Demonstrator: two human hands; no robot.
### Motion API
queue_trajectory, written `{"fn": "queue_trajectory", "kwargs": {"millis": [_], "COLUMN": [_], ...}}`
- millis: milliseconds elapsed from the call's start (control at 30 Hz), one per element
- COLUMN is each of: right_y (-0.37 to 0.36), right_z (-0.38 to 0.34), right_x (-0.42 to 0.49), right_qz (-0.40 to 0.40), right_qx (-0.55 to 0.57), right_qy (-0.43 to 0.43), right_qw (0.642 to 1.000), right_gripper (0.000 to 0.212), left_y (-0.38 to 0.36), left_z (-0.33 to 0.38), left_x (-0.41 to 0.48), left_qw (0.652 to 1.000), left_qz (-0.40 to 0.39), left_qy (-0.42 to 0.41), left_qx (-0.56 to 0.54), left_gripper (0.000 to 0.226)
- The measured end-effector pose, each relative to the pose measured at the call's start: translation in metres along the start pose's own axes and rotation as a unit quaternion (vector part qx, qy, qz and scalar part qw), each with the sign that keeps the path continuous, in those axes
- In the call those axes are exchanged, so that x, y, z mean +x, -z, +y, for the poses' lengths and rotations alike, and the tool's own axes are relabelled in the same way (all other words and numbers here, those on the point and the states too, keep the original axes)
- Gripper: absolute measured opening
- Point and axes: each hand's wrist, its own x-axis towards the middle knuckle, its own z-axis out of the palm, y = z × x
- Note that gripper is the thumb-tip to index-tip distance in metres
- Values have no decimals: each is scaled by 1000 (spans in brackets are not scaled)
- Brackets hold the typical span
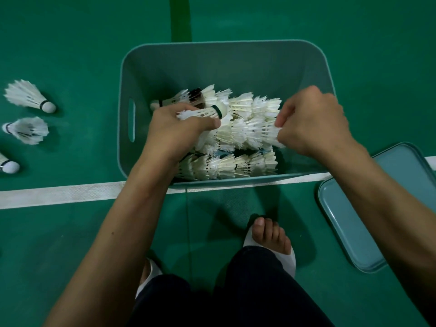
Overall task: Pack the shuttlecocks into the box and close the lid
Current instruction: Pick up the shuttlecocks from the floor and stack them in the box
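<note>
A teal plastic box (212,64) stands open on the green floor, holding rows of nested white shuttlecocks (238,164). My left hand (174,131) is inside the box and holds a single shuttlecock (203,113), its cork pointing right. My right hand (313,121) pinches the feathered end of a nested row of shuttlecocks (254,131) in the middle of the box. The teal lid (387,208) lies flat on the floor to the right of the box. Three loose shuttlecocks (28,95) lie on the floor at the far left.
A white court line (66,193) runs across the floor under the box's near edge. A darker green stripe (180,17) runs away behind the box. My feet in white slippers (271,241) are just below the box.
</note>
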Motion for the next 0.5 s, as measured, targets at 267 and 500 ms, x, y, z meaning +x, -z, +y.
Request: {"fn": "queue_trajectory", "kwargs": {"millis": [267, 500], "right_y": [-24, 5], "right_z": [0, 8], "right_x": [24, 20], "right_qz": [-48, -136], "right_qx": [74, 94], "right_qy": [13, 0], "right_qw": [996, 986], "right_gripper": [15, 11], "left_y": [7, 10], "left_z": [7, 15], "left_x": [-4, -10], "left_qw": [995, 994], "left_qz": [68, 30], "left_qy": [-34, -39], "left_qx": [-71, -94], "left_gripper": [19, 54]}}
